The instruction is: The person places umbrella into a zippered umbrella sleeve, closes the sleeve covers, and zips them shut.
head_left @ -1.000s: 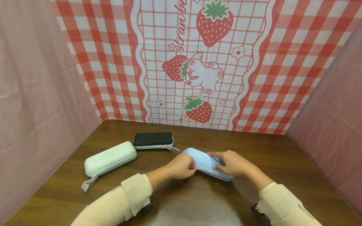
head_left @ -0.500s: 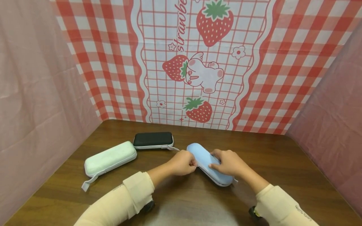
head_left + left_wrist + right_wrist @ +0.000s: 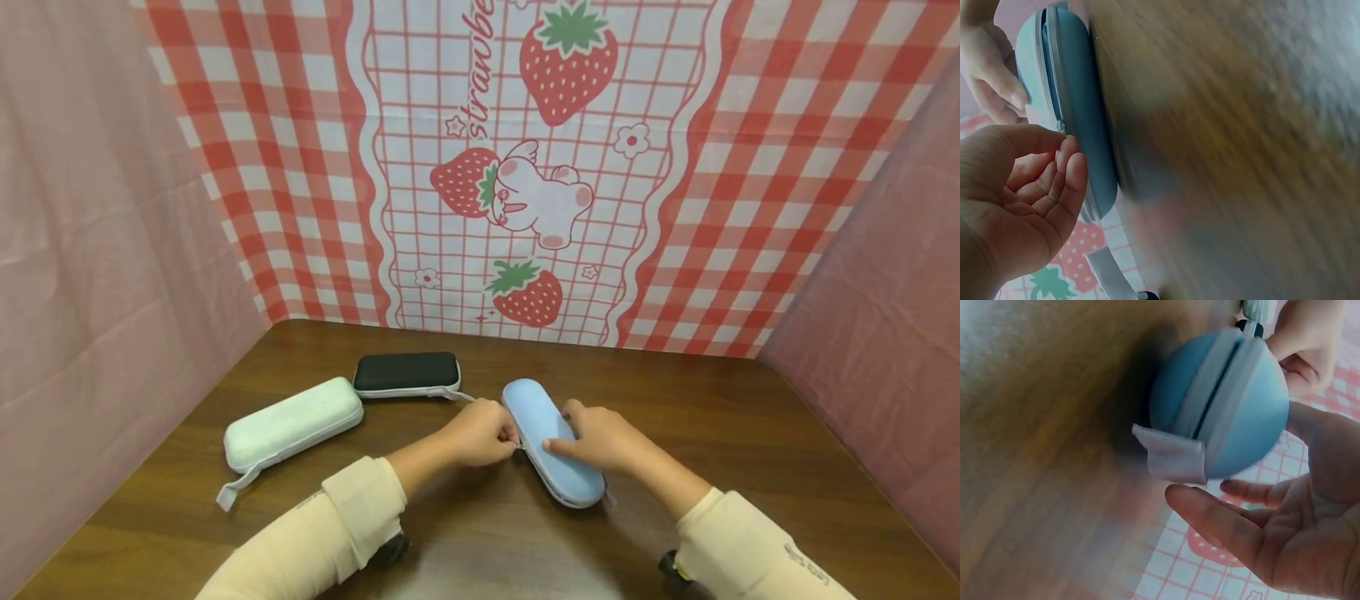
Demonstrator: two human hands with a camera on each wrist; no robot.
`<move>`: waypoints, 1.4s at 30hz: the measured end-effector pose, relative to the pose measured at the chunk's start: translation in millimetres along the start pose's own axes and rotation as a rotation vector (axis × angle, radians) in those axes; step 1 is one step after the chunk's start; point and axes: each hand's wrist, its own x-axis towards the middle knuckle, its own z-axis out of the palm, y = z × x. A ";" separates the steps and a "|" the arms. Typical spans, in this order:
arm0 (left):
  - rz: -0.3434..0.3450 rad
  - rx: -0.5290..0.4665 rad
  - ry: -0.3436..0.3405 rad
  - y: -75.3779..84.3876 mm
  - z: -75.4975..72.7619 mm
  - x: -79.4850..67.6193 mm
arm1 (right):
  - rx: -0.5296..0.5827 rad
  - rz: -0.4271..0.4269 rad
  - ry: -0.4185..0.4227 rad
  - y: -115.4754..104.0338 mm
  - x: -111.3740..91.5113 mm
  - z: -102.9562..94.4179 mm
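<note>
A light blue zippered hard case [image 3: 536, 417] lies slanted on the table, its near end pointing down and right. At its left edge my left hand [image 3: 480, 433] pinches the small zipper pull [image 3: 1060, 127] between thumb and fingertips. A dark gap shows along the zip [image 3: 1216, 390] from the pull round the near end. My right hand [image 3: 606, 437] holds the case from the right, thumb across the lid and the other fingers along the far side. A pale fabric tab [image 3: 1175, 456] sticks out at the near end. The inside of the case is hidden.
To the left lies a pale green zippered case [image 3: 292, 423] with a grey strap. Behind it sits a black zippered case [image 3: 407, 372], its strap reaching toward my left hand. A strawberry-print cloth [image 3: 525, 208] hangs behind the brown wooden table [image 3: 480, 542].
The blue case has turned, its near end swinging toward me and its far end slightly back and right. My right hand's thumb has slid left over the lid; my left hand keeps the pull.
</note>
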 end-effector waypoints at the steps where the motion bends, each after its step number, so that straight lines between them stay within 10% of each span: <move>1: 0.007 0.002 0.002 -1.4 -0.4 -0.3 | -0.002 -0.016 -0.005 0.4 0.9 -1.6; 11: 0.000 0.034 0.028 -17.3 -6.0 -4.2 | -0.054 -0.412 -0.014 6.2 22.9 -12.7; 19: -0.010 0.021 0.034 -22.3 -11.5 -5.1 | -0.117 -0.533 -0.035 5.6 32.4 -6.3; 42: 0.008 -0.022 -0.029 -32.1 -19.5 -12.9 | -0.254 -0.457 0.105 28.4 19.2 -5.9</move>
